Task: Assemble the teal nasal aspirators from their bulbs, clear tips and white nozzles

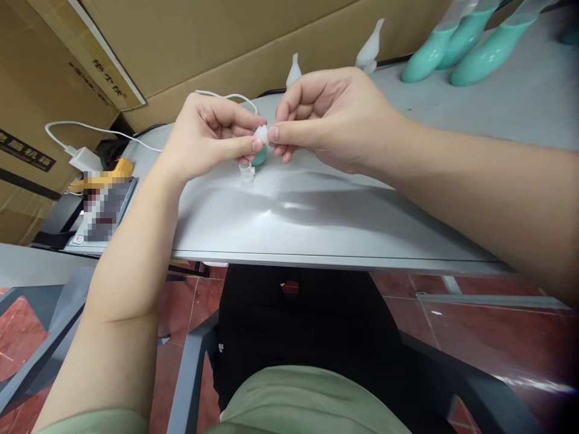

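Observation:
My left hand [215,132] pinches a small translucent white tip [261,133] between thumb and fingers, above the grey table. From the other side, the closed thumb and fingers of my right hand [325,117] meet at the same tip. Just below the tip a rounded mint-green part [260,156] shows, partly covered by my left fingers; I cannot tell whether it is joined to the tip. A small clear plastic piece [246,173] is beneath my left fingertips. Behind my right hand stands a white pointed nozzle [294,71], its lower part hidden.
Another white nozzle [371,48] stands farther back. Several mint-green bulbs with clear tops [493,51] lie at the back right. At left are a white charger plug with cable [85,160], a yellow object [106,176] and a blurred-out device [106,211]. Cardboard [217,42] lines the back.

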The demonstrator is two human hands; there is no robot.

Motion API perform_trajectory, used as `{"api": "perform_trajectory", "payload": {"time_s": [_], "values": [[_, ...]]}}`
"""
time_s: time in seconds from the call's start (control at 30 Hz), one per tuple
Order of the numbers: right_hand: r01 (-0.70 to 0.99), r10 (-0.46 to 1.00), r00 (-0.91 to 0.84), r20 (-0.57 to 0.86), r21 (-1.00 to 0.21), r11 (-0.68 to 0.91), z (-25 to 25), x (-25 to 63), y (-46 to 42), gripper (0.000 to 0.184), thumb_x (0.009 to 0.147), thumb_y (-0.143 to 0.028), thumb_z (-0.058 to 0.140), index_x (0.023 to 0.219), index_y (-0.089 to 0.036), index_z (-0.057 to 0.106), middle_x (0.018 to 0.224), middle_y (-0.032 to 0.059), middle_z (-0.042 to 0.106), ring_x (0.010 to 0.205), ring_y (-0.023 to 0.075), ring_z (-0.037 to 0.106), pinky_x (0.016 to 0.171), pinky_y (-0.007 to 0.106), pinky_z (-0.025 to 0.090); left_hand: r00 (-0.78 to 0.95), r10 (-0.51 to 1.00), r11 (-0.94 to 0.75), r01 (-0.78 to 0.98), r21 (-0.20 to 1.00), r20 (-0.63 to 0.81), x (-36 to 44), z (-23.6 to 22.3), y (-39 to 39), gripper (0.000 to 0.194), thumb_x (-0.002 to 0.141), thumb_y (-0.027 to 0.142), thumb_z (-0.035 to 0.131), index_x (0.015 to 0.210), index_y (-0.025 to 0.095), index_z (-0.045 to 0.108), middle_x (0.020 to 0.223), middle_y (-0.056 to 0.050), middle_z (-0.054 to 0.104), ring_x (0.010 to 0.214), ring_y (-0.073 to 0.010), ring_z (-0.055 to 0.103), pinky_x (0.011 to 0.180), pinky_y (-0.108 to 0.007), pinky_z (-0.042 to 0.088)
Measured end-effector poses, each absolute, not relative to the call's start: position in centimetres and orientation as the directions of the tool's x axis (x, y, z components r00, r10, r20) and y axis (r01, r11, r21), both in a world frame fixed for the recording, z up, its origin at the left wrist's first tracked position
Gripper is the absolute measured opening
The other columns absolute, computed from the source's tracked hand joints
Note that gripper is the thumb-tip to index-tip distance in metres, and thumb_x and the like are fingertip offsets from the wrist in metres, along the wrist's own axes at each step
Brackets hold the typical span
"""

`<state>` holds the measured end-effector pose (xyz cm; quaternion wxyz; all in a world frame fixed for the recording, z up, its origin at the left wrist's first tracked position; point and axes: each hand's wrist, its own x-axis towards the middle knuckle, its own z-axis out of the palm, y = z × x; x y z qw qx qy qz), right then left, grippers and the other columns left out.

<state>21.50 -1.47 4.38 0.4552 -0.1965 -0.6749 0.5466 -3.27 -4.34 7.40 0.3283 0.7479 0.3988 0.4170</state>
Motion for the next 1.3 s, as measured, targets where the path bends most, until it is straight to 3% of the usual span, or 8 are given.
{"api": "perform_trajectory", "payload": {"time_s": [0.2,0.33,0.53,0.63,0.8,1.13,1.2,1.3], "values": [[-0.202,0.801,-0.473,0.368,-0.93,0.308,4.8,21.5,-1.8,0.025,0.086,-0.015,0.106,0.093,-0.023,0.084,0.08,0.0008,0.081,0.074,0.0166,0.075,0.073,0.029,0.067,0.34,0.867,-0.479,0.367,0.797,0.365,-4.1,7.6,-4.4,0.048,0.079,0.059,0.125,0.106,0.026,0.104,0.096,-0.006,0.095,0.081,-0.0245,0.081,0.082,-0.048,0.078],[-0.119,0.771,-0.512,0.378,-0.92,0.372,4.4,22.0,-1.3,0.021,0.09,-0.007,0.099,0.088,-0.023,0.086,0.083,0.0016,0.084,0.076,0.0167,0.077,0.074,0.029,0.065,0.435,0.842,-0.515,0.473,0.715,0.319,-6.1,8.8,-4.7,0.048,0.083,0.065,0.122,0.108,0.028,0.105,0.086,-0.008,0.089,0.092,-0.0277,0.074,0.087,-0.048,0.068],[0.102,0.587,-0.759,0.28,-0.84,0.533,3.5,22.6,-0.8,0.025,0.094,0.0,0.088,0.093,-0.025,0.09,0.086,-0.002,0.085,0.081,0.0152,0.078,0.074,0.028,0.059,0.548,0.824,-0.514,0.617,0.596,0.144,-7.1,11.1,-6.1,0.011,0.088,0.034,0.106,0.099,0.033,0.106,0.084,-0.002,0.085,0.071,-0.0175,0.058,0.067,-0.04,0.05],[0.147,0.543,-0.8,0.255,-0.795,0.589,3.6,22.3,-1.0,0.027,0.094,0.003,0.088,0.091,-0.023,0.089,0.084,-0.0029,0.084,0.078,0.0125,0.073,0.073,0.027,0.054,0.58,0.814,-0.493,0.657,0.57,0.036,-6.6,11.5,-6.5,0.01,0.085,0.031,0.1,0.094,0.032,0.104,0.088,-0.001,0.089,0.065,-0.0166,0.057,0.066,-0.04,0.051],[0.227,0.558,-0.802,0.214,-0.755,0.615,3.8,22.1,-1.1,0.032,0.088,0.01,0.091,0.084,-0.021,0.085,0.073,-0.0035,0.075,0.07,0.0123,0.063,0.066,0.03,0.045,0.564,0.818,-0.448,0.751,0.484,-0.117,-6.2,11.0,-6.1,0.016,0.09,0.039,0.099,0.095,0.024,0.101,0.091,-0.003,0.095,0.074,-0.0208,0.073,0.073,-0.037,0.055],[0.249,0.53,-0.819,0.22,-0.696,0.674,3.8,22.4,-0.8,0.028,0.087,0.003,0.095,0.086,-0.023,0.087,0.075,-0.0041,0.077,0.068,0.0127,0.064,0.064,0.03,0.046,0.583,0.799,-0.457,0.749,0.48,-0.149,-5.7,9.8,-5.1,0.017,0.091,0.043,0.105,0.096,0.027,0.103,0.086,-0.002,0.094,0.074,-0.0227,0.076,0.073,-0.037,0.054],[0.239,0.589,-0.762,0.269,-0.728,0.642,4.6,22.5,-1.2,0.026,0.092,-0.001,0.097,0.082,-0.023,0.085,0.073,-0.0036,0.074,0.068,0.0123,0.063,0.065,0.03,0.045,0.592,0.799,-0.468,0.723,0.509,-0.105,-5.8,9.9,-5.1,0.019,0.091,0.044,0.108,0.097,0.027,0.103,0.087,-0.002,0.094,0.074,-0.0233,0.077,0.073,-0.038,0.057],[0.231,0.766,-0.504,0.399,-0.792,0.565,6.1,22.4,-1.5,0.039,0.096,0.005,0.091,0.071,-0.021,0.074,0.068,-0.0026,0.067,0.067,0.0093,0.056,0.065,0.029,0.04,0.597,0.801,-0.48,0.69,0.542,-0.05,-5.9,9.9,-5.2,0.019,0.092,0.044,0.109,0.096,0.026,0.103,0.092,-0.004,0.097,0.078,-0.0233,0.08,0.077,-0.037,0.064]]}}
